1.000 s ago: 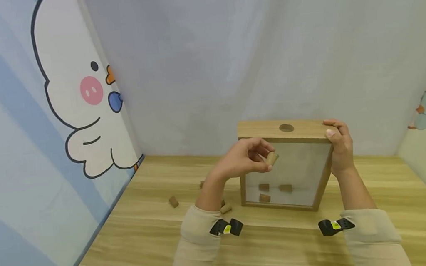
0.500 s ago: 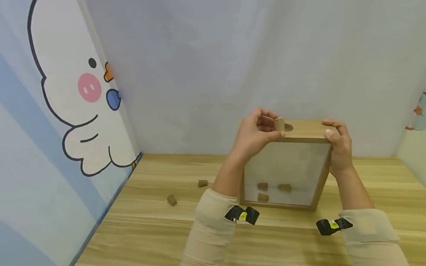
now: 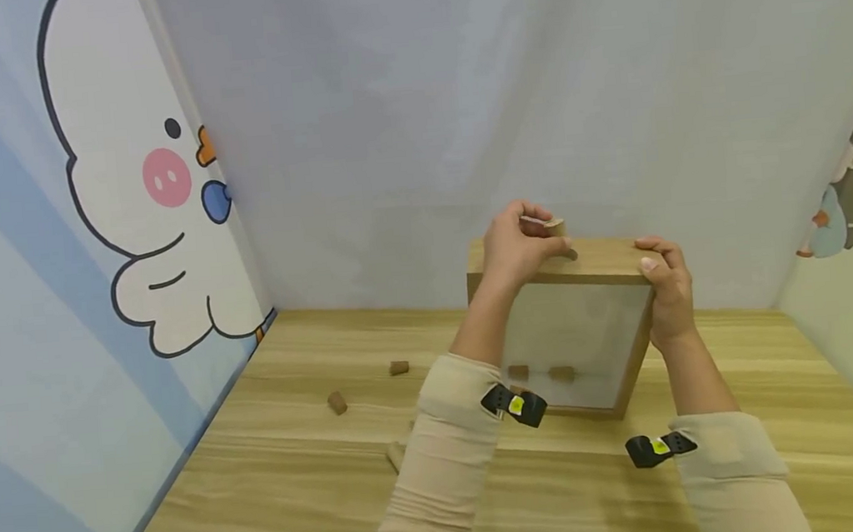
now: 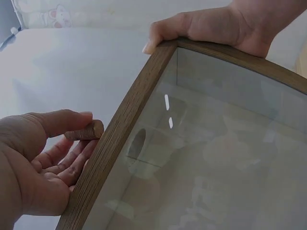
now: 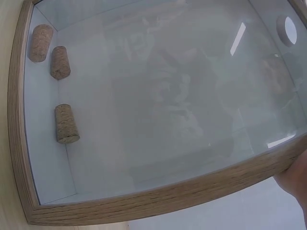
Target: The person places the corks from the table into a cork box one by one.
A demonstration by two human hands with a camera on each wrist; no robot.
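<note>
A shallow wooden box (image 3: 617, 258) with a clear front panel stands upright on the table, a round hole (image 4: 137, 143) in its top. My left hand (image 3: 511, 247) pinches a tapered cork (image 3: 556, 227) between thumb and fingers, close over the hole. The cork's end (image 4: 98, 128) also shows beside the frame in the left wrist view. My right hand (image 3: 671, 288) grips the box's upper right corner, thumb at the front. Behind the panel, three corks lie at the bottom: one nearest the camera (image 5: 66, 123), a middle cork (image 5: 60, 62) and a far cork (image 5: 41, 43).
Left of the box on the wooden table (image 3: 279, 495) lie a cork (image 3: 336, 402), another cork (image 3: 399, 367) and a paler cork (image 3: 395, 456) partly behind my left sleeve. A grey curtain (image 3: 356, 138) hangs close behind the box.
My left hand has carried the cork from in front of the panel up and right to the hole in the box's top. The right hand keeps its grip on the corner.
</note>
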